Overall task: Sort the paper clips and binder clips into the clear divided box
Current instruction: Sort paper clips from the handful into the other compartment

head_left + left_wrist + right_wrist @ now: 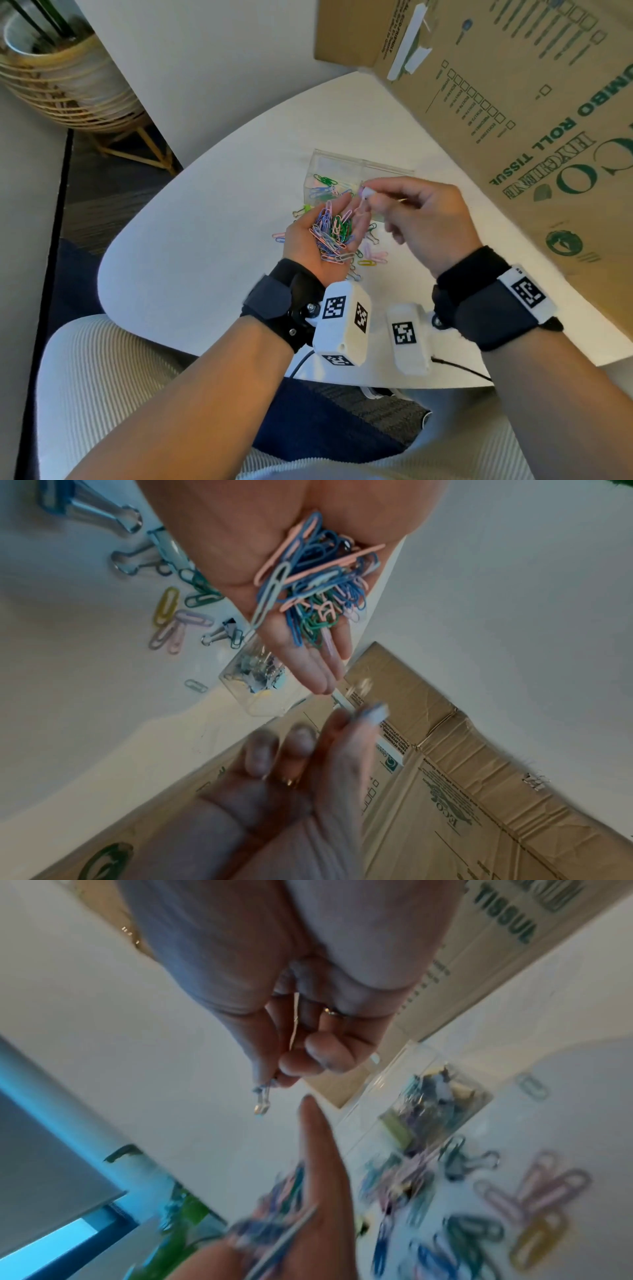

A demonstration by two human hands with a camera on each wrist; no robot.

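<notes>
I see a big cardboard box (513, 120) standing along the table's (205, 240) far right edge. The clear divided box (342, 168) sits near the table's middle, holding paper clips. My left hand (322, 236) lies palm-up, fingers straight, cradling a heap of paper clips (332, 233) just before the box. My right hand (424, 219) pinches one small clip (365, 194) between thumb and fingertip, above the box's near edge. Loose clips (371, 257) lie underneath.

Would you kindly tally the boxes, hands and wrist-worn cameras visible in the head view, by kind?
Clear divided box: 1
Cardboard box: 1
Hands: 2 (left hand, right hand)
Wrist cameras: 2
Total: 6
</notes>
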